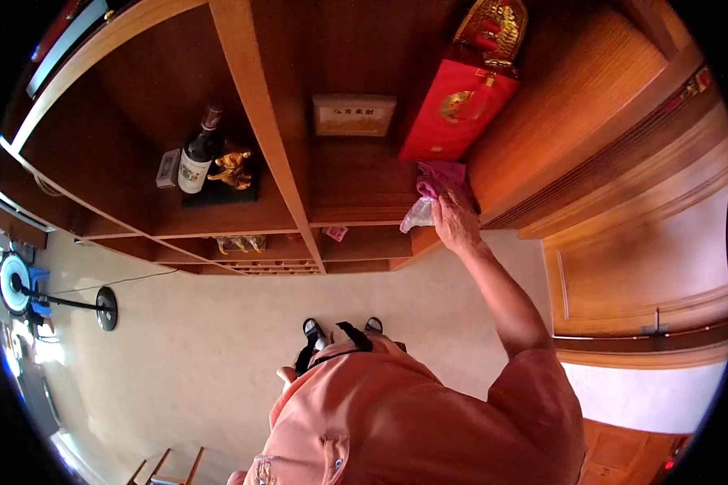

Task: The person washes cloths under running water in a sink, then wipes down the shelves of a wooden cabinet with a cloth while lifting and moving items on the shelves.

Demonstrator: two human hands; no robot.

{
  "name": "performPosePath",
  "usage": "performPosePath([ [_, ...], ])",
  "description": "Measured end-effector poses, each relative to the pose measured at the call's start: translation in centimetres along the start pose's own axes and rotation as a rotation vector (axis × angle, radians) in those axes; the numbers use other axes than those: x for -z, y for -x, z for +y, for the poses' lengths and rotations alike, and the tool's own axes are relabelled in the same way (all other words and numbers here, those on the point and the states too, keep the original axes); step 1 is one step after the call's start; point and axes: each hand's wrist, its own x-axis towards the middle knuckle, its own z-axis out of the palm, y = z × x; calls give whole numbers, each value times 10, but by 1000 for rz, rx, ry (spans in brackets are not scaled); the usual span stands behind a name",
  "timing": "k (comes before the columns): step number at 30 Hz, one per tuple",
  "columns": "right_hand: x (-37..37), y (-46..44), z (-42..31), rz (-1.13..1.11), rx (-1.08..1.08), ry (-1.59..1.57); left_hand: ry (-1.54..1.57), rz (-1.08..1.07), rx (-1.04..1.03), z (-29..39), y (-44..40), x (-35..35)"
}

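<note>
My right hand point(459, 224) reaches to the right end of a wooden shelf, its fingers pressed round a purple and white cloth point(441, 179). The cloth is bunched on the shelf board, and a pale corner hangs past the front edge. Just behind it stands a tall red box point(459, 109) with a gold emblem, close to the cabinet's side wall. A gold and red ornament point(493, 32) is at the box's far end. Low by my waist, a small part of my left hand point(285, 375) shows beside the shirt; its fingers are hidden.
A framed plaque point(354, 115) leans at the back of the same compartment. Left of the divider point(255, 97) are a wine bottle point(196, 162), a gold figurine point(233, 168) and a small box point(167, 168). A standing fan point(61, 299) is far left; a wooden door point(647, 259) is right.
</note>
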Motion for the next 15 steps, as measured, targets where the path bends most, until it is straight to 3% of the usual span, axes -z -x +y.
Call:
performPosePath([
  [3, -18, -8, -33, 140, -137, 123, 42, 30, 17, 4, 6, 4],
  [4, -17, -9, -47, 163, -33, 77, 60, 41, 27, 3, 9, 6],
  [5, -11, -10, -71, 16, 3, 23, 76, 51, 37, 3, 12, 9],
  [7, -21, -12, -110, 83, 277, 78, 101, 77, 48, 4, 16, 18],
  [8, -20, -17, -130, 27, 286, 104, 122, 88, 64, 4, 17, 21],
  [9, -24, -28, -140, 195, 414, 52, 132, 98, 75, 1, 20, 25],
  [11, -25, -60, -153, 287, 487, -11, 153, 117, 92, -7, 23, 31],
  [15, 3, -113, -160, 88, 218, -50, 144, 134, 116, -25, 31, 37],
])
